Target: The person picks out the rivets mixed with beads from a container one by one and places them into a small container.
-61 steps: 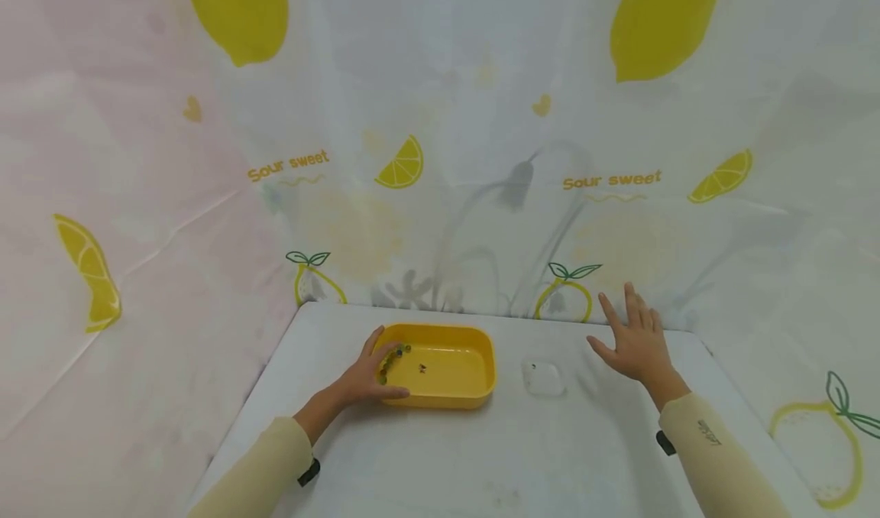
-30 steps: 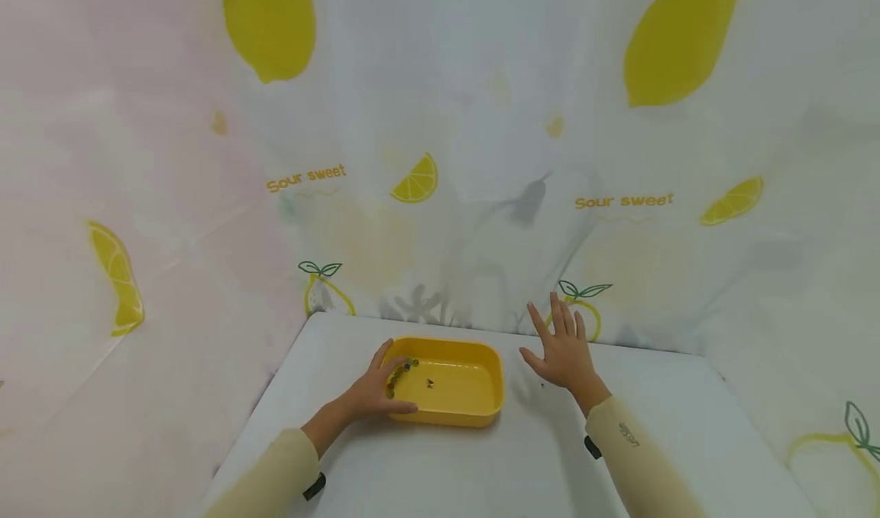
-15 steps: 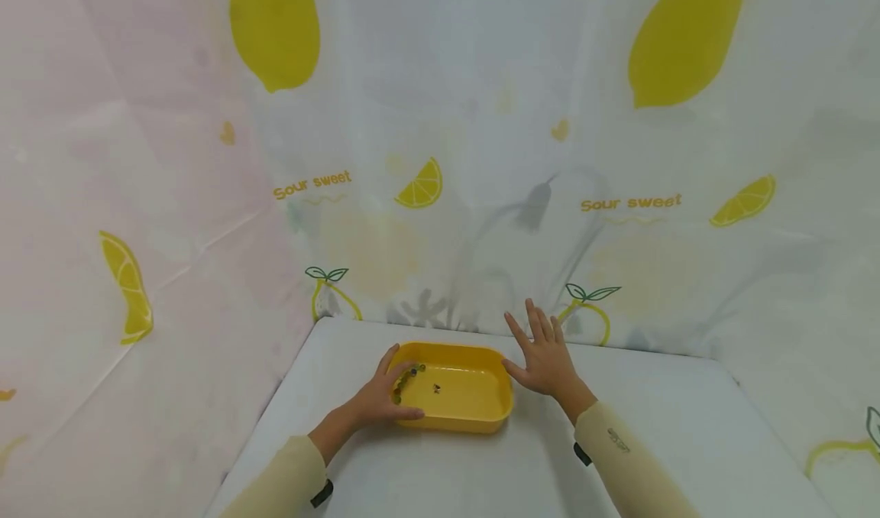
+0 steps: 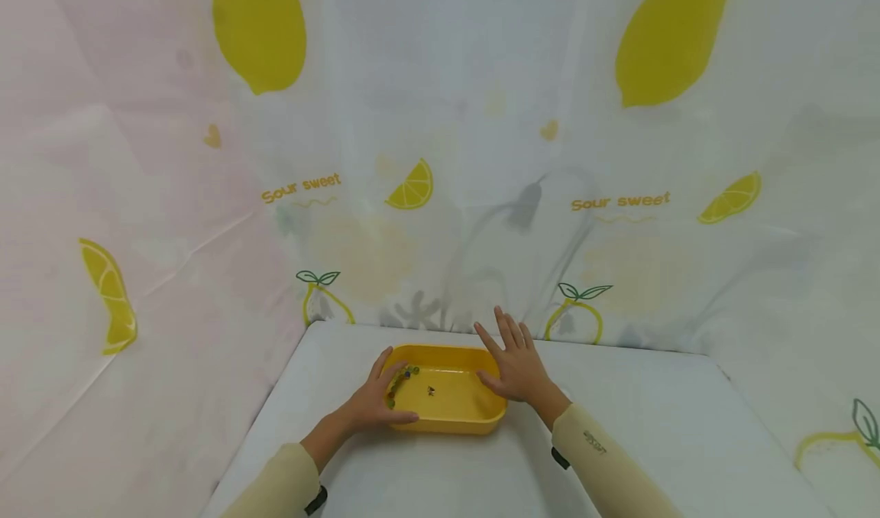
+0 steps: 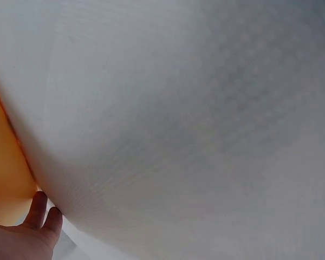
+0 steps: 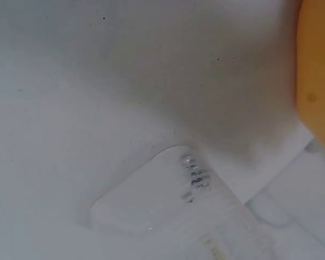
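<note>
A yellow rectangular tub [image 4: 447,426] stands on the white table. My left hand [image 4: 367,403] grips its left end, thumb across the front rim and fingers at the left side; the left wrist view shows two fingertips [image 5: 39,203] against the yellow wall. Several small green, amber and blue marbles [image 4: 399,380] lie along the tub's left inside. A small dark-marked piece [image 4: 431,390] rests on its floor. My right hand [image 4: 519,369] hovers over the tub's right end, fingers spread and holding nothing.
A clear shallow dish [image 6: 141,195] with dark striped marks near one corner lies on the table right of the tub, mostly behind my right forearm in the head view. A lemon-print curtain [image 4: 454,258] closes off the back and sides.
My right hand has moved left from beyond the clear dish, across it, to the tub's right end. My left hand has stayed on the tub. The head view has shifted slightly.
</note>
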A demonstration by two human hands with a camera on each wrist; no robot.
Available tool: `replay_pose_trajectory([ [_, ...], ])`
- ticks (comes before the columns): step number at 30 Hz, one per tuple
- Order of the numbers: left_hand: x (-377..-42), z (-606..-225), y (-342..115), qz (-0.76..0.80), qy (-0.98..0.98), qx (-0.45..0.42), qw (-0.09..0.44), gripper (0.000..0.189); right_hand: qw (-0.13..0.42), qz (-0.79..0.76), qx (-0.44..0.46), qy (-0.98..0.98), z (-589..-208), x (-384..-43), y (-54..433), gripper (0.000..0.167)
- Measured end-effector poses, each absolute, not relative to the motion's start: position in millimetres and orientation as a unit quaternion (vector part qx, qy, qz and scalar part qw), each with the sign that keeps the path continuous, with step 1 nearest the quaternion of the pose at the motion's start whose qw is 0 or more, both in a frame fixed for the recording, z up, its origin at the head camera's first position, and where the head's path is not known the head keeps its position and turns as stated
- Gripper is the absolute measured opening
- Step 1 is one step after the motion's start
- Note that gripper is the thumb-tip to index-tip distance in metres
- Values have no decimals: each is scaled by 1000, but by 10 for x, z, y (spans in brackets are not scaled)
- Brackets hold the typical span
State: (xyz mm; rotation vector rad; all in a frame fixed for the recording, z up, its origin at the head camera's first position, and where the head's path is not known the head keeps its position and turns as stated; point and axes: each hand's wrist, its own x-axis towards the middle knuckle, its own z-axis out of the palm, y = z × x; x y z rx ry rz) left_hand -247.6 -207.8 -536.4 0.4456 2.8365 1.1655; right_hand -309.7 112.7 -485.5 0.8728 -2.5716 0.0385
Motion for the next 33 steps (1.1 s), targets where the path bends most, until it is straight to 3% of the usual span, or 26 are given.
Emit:
replay_pose_trajectory([
  [11, -2428, -5396, -2062, 389, 912, 128, 34, 104, 167, 32, 330, -928, -4943, -3027, 961, 83],
  [21, -2487, -5297, -2062, 352, 926, 133, 33, 102, 217, 55, 357, -907, -4979, -3040, 786, 82],
  [33, -2481, -5331, -2078, 360, 921, 143, 31, 101, 183, 52, 373, -908, -5057, -2990, 587, 82],
])
